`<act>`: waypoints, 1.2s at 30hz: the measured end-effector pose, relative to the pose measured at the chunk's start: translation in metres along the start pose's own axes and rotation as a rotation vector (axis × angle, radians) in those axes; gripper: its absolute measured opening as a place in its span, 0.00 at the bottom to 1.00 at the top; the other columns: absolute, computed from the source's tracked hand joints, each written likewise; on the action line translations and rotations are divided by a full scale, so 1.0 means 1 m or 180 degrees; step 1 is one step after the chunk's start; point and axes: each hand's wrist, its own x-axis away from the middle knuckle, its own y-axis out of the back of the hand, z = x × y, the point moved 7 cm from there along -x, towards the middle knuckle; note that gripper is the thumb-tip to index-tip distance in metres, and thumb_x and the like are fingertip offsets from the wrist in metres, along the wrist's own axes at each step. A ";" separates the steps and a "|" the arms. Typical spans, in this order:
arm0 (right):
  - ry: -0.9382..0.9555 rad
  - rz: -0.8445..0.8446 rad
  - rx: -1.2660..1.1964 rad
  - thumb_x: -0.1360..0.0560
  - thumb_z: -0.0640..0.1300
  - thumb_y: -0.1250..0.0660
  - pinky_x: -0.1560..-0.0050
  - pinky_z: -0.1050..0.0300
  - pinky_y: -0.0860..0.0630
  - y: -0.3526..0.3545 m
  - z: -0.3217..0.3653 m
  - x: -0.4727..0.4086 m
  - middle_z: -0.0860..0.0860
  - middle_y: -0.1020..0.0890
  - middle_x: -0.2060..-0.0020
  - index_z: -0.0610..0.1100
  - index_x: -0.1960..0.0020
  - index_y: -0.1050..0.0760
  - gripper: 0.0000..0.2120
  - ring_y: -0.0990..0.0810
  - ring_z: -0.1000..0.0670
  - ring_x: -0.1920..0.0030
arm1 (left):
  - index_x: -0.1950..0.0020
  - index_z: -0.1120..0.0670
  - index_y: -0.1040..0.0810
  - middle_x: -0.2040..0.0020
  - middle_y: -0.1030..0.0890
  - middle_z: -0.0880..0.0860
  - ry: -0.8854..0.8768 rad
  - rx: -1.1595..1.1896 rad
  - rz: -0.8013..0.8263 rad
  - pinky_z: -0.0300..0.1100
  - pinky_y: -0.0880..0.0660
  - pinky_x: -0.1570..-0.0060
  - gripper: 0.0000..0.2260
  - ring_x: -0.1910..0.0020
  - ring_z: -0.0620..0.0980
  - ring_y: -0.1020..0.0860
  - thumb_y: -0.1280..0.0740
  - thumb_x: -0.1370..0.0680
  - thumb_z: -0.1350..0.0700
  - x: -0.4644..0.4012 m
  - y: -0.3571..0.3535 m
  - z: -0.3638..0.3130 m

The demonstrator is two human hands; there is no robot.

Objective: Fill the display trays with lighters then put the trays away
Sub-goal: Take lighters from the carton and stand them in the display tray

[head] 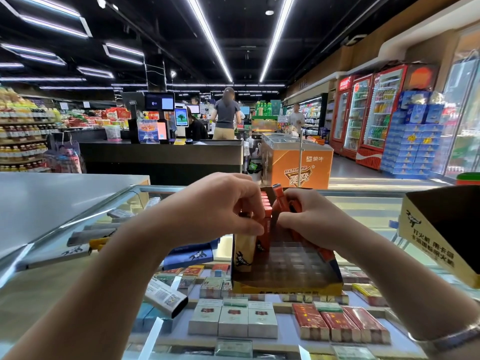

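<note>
Both hands grasp orange lighters (279,203) over tray (285,287): left hand (223,211), right hand (309,222). I'd seat each upright, rows tight.

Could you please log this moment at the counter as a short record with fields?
setting: shop, glass counter with cigarette packs displayed beneath
tray in use: display tray on the counter, one row of orange lighters along its left side, most grid slots unfilled
left hand: fingers curled on the lighters at the tray's left side
right hand: grips an orange lighter, tilted over the tray
second tray: at right on the counter, contents not visible
task status: filling under way
</note>
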 end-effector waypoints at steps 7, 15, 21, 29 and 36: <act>0.0024 0.0030 -0.0091 0.28 0.40 0.35 0.73 0.70 0.29 0.000 0.003 0.001 0.50 0.21 0.65 0.49 0.57 0.27 0.04 0.23 0.58 0.70 | 0.62 0.42 0.28 0.59 0.28 0.39 0.0009 -0.0222 0.0117 0.29 0.30 0.61 0.09 0.59 0.35 0.27 0.28 0.30 0.51 -0.002 -0.007 0.002; 0.0002 0.0123 -0.0169 0.28 0.40 0.35 0.73 0.68 0.28 0.000 0.004 0.002 0.49 0.20 0.66 0.46 0.55 0.25 0.03 0.23 0.60 0.72 | 0.58 0.38 0.27 0.57 0.29 0.37 0.0212 0.0081 -0.0040 0.30 0.34 0.62 0.09 0.57 0.32 0.30 0.32 0.33 0.39 -0.004 -0.005 0.013; 0.0010 0.0600 -0.0770 0.28 0.37 0.35 0.77 0.65 0.29 0.008 0.011 0.008 0.46 0.16 0.65 0.43 0.55 0.22 0.05 0.23 0.54 0.72 | 0.46 0.36 0.28 0.50 0.25 0.37 -0.0028 0.0594 -0.0928 0.27 0.31 0.56 0.14 0.53 0.35 0.27 0.35 0.32 0.41 -0.008 0.004 0.007; 0.0013 0.1258 -0.1213 0.33 0.51 0.30 0.71 0.65 0.25 0.003 0.017 0.016 0.45 0.16 0.63 0.42 0.53 0.20 0.15 0.19 0.55 0.69 | 0.53 0.45 0.20 0.58 0.17 0.44 -0.0059 0.1544 -0.0896 0.39 0.22 0.55 0.08 0.60 0.43 0.19 0.30 0.32 0.51 -0.011 -0.002 0.005; -0.0356 -0.0126 -0.1353 0.26 0.47 0.35 0.79 0.66 0.30 0.030 -0.002 0.004 0.45 0.17 0.70 0.41 0.57 0.27 0.09 0.28 0.54 0.81 | 0.54 0.43 0.21 0.62 0.19 0.40 -0.0009 0.0654 -0.0931 0.31 0.28 0.58 0.09 0.61 0.39 0.23 0.28 0.30 0.56 -0.008 0.002 0.010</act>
